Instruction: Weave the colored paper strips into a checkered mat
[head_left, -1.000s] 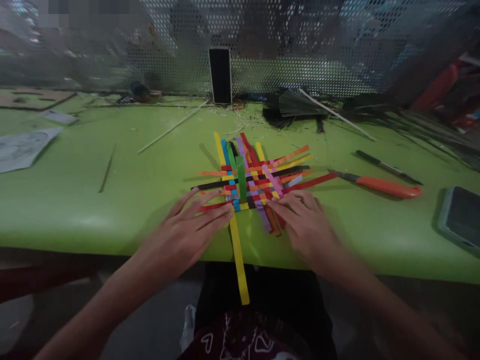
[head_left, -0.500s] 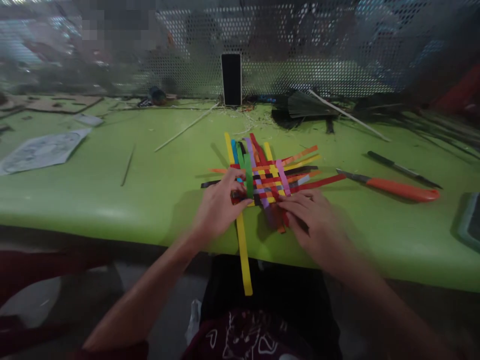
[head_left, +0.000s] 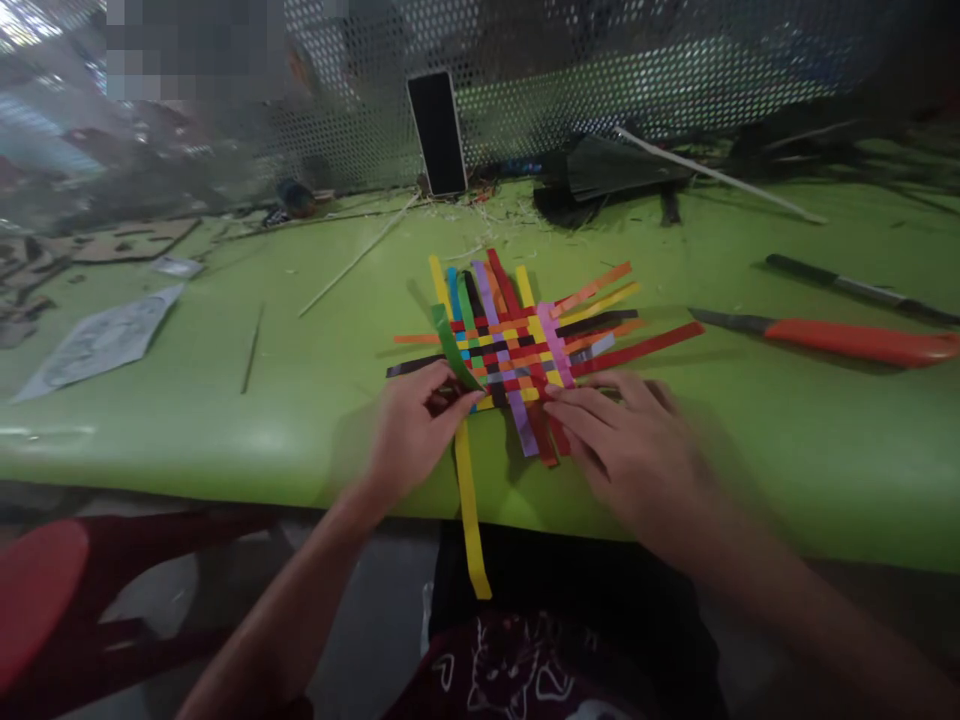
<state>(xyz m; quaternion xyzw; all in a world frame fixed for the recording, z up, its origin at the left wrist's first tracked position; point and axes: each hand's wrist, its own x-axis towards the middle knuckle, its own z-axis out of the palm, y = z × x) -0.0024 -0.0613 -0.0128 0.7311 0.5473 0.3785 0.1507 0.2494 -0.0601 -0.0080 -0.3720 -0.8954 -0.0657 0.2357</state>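
A mat of woven colored strips [head_left: 517,348] lies near the table's front edge, its loose ends fanning out on all sides. My left hand [head_left: 420,425] is at its lower left corner, thumb and forefinger closed around the lower end of a green strip [head_left: 448,338]. That strip bends up and leans left over the weave. A long yellow strip [head_left: 470,510] hangs below the left hand, past the table edge. My right hand [head_left: 622,430] has its fingers together, fingertips holding the mat's lower right edge beside a pink strip [head_left: 555,345]; its thumb is partly hidden.
An orange-handled knife [head_left: 840,338] and a dark-handled knife [head_left: 855,285] lie on the right of the green table [head_left: 225,430]. A phone [head_left: 437,132] stands against the mesh at the back. A printed paper [head_left: 101,340] is on the left, a red stool [head_left: 41,590] below.
The green strip's upper end has swung left, away from the middle of the weave. My left hand has shifted slightly left and lower. The whole view has tilted and turned a little.
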